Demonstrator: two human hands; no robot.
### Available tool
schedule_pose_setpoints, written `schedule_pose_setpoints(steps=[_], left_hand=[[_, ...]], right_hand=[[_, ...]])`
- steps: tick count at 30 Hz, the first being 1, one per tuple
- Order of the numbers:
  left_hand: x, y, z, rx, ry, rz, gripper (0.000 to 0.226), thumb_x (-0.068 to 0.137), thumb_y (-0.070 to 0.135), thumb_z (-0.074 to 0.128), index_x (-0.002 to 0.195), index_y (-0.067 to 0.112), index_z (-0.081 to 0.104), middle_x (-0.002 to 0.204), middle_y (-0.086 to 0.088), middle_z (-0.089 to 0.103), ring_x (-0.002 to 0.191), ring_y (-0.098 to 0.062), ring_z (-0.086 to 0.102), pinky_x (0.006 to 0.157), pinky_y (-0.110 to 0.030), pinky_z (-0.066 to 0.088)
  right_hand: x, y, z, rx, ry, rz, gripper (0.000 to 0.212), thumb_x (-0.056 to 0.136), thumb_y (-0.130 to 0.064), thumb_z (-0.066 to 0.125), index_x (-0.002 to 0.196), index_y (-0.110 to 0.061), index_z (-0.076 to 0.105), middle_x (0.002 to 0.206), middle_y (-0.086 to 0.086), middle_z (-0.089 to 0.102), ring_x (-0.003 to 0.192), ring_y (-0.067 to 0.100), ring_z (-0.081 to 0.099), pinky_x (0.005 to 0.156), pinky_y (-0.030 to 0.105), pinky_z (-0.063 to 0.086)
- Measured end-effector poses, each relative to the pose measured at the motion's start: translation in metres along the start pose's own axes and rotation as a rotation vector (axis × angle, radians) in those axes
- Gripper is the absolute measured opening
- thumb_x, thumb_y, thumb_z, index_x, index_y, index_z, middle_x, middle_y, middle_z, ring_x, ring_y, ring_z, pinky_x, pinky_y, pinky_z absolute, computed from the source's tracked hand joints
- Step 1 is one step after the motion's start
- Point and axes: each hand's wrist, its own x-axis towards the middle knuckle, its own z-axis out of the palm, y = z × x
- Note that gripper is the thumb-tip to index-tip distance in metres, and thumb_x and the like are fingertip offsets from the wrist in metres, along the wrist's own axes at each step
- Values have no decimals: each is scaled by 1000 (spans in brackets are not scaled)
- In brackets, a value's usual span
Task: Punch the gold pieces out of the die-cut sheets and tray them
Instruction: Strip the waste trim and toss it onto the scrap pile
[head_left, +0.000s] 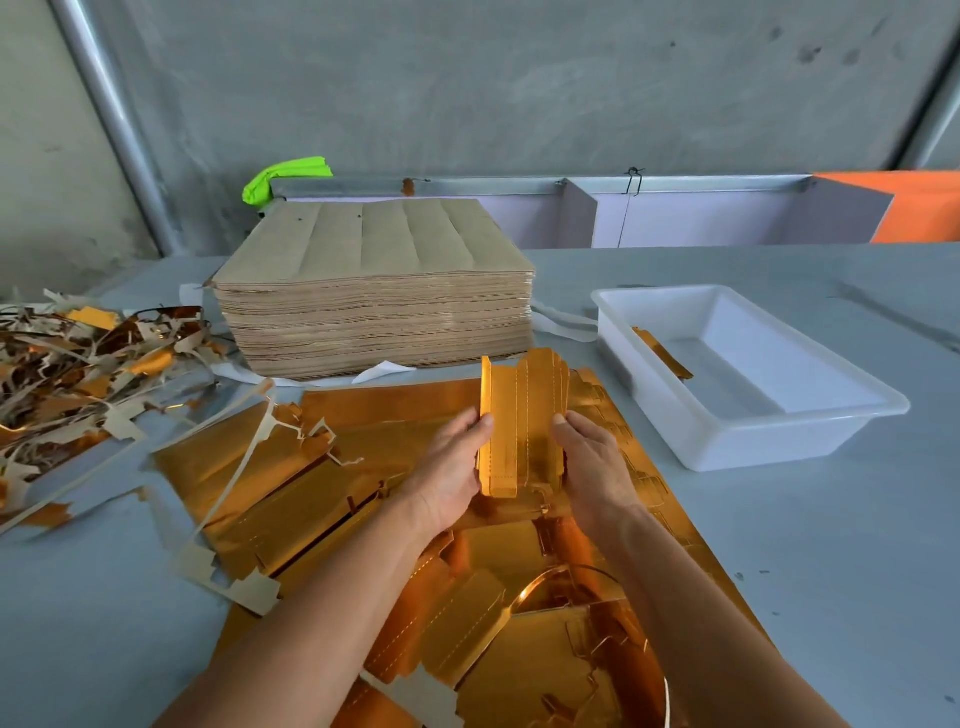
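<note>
A small stack of punched gold foil card pieces (522, 426) is held upright on edge above the flat gold die-cut sheet (311, 467). One gold piece (662, 353) is leaned inside the white rectangular plastic tray (748, 415), right of the sheet.

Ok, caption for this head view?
Both hands square a bundle of gold pieces beside the white tray.
</note>
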Motion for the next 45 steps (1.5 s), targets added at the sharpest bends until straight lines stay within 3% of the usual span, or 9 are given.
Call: schedule_pose_setpoints(steps=[12, 17, 20, 23, 26, 29, 32, 36, 45], left_hand=[[-10, -2, 8, -114, 22, -9, 33, 102, 31, 38, 128, 23, 56, 122, -7, 65, 108, -21, 63, 74, -33, 55], [-8, 0, 9, 116, 147, -9, 47, 99, 34, 44, 145, 33, 32, 155, 4, 27, 142, -22, 26, 113, -51, 20], [-10, 0, 19, 173, 147, -27, 51, 99, 41, 41, 147, 42, 22, 159, 7, 14, 145, -24, 17, 112, -56, 15], [-2, 2, 21, 143, 177, -13, 49, 100, 38, 42, 146, 39, 26, 157, 6, 19, 143, -24, 23, 112, -55, 18], [6, 2, 23, 185, 197, 88, 43, 99, 28, 47, 141, 23, 41, 140, 6, 45, 129, -16, 41, 109, -39, 31], [8, 5, 31, 294, 246, 162, 21, 98, 23, 50, 115, 16, 61, 103, 6, 60, 103, -15, 54, 82, -24, 42], [14, 14, 46, 238, 322, 156, 25, 97, 19, 53, 120, 13, 59, 113, -4, 61, 105, -21, 56, 84, -30, 41], [30, 30, 72, 192, 294, 167, 18, 95, 14, 57, 77, 17, 57, 83, -8, 55, 75, -20, 50, 68, -32, 42], [80, 62, 141, 170, 111, 156, 16, 90, -2, 58, 78, 9, 60, 76, -7, 67, 69, -17, 67, 60, -30, 58]], right_hand=[[-5, 6, 9, 116, -88, 43, 33, 104, -25, 34, 108, -27, 66, 100, 1, 73, 93, 19, 71, 68, 36, 58], [-7, 5, 13, 67, -75, 33, 30, 104, -24, 34, 128, -23, 52, 121, 2, 65, 114, 21, 61, 98, 47, 49], [-9, 6, 13, 61, -122, 9, 24, 103, -16, 36, 100, -34, 51, 80, -22, 68, 74, -6, 67, 57, 18, 56], [-8, 0, 13, 12, -127, -24, 26, 102, -16, 39, 118, -31, 52, 103, -9, 69, 90, 9, 69, 62, 24, 56], [-3, -6, 11, -33, 7, -53, 25, 100, -12, 44, 121, -23, 51, 107, 0, 67, 96, 19, 66, 75, 34, 58], [3, -8, 6, -21, 188, -37, 15, 96, -13, 54, 108, -20, 50, 98, -1, 63, 87, 16, 65, 68, 27, 56], [7, -13, 1, -74, 204, -38, 6, 97, -21, 54, 101, -19, 56, 99, 4, 67, 84, 16, 67, 64, 24, 54], [15, -37, -18, -133, 165, -59, 14, 95, -16, 55, 104, -26, 52, 92, -1, 68, 70, 11, 69, 55, 21, 53], [49, -102, -95, -75, 358, -75, 23, 87, 2, 63, 104, -11, 55, 82, 3, 63, 62, 15, 66, 46, 18, 52]])
